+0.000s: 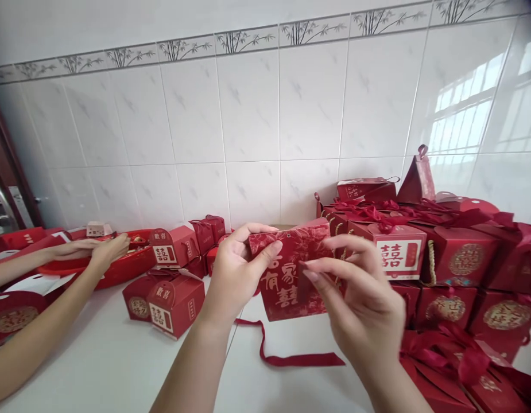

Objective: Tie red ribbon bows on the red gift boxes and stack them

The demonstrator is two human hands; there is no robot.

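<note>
My left hand (241,267) grips a dark red gift box (274,295) by its upper left edge, thumb across the front. The box is held up above the table and tilted, with pale Chinese characters on its face and a small hole near the top edge. At the box's right side is my right hand (364,292), thumb and index finger pinched together in front of the face; what they pinch, if anything, is not clear. Below, a dark red ribbon (299,360) lies curved on the white table (243,384), its left end running behind my left hand.
Finished red gift boxes (452,255) with ribbon bows are stacked at the right. Smaller red boxes (177,307) stand left of centre. Another person's hands (105,252) reach over a red tray (119,269) at the far left. Behind is a tiled wall (248,126).
</note>
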